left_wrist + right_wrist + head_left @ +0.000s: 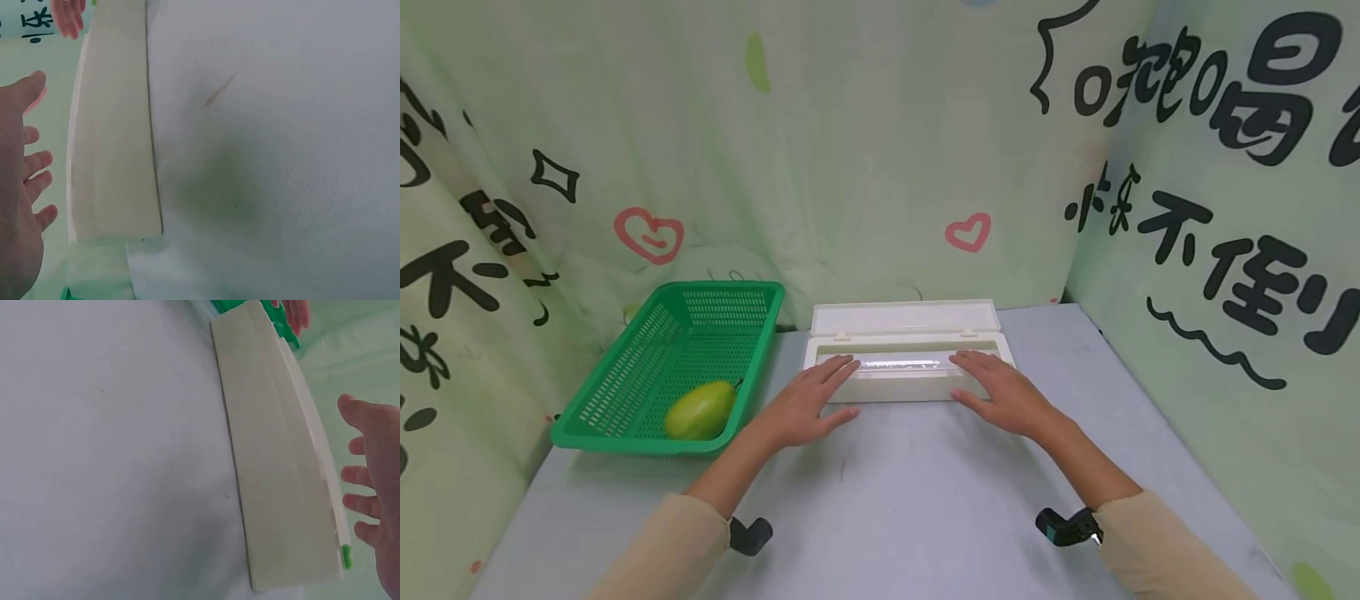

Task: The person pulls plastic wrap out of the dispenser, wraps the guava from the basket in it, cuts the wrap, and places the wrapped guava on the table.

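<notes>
A long white cling film dispenser box (910, 388) sits at the far side of the table with its lid (904, 317) raised. Inside lies a shiny clear roll of film (906, 362). My left hand (808, 404) is over the box's left end and my right hand (1003, 392) over its right end, fingers spread and nothing held. Whether the fingertips touch the box cannot be told. Both wrist views show the box's plain front wall (119, 125), with the left hand (22, 169) and right hand (378, 487) beyond it. A green piece (346, 556) shows at one end.
A green plastic basket (572, 433) stands left of the box, beside my left forearm. In it lies a yellow-green fruit (702, 412) with a dark stem. A printed curtain (850, 150) encloses the back and sides of the pale table (895, 500).
</notes>
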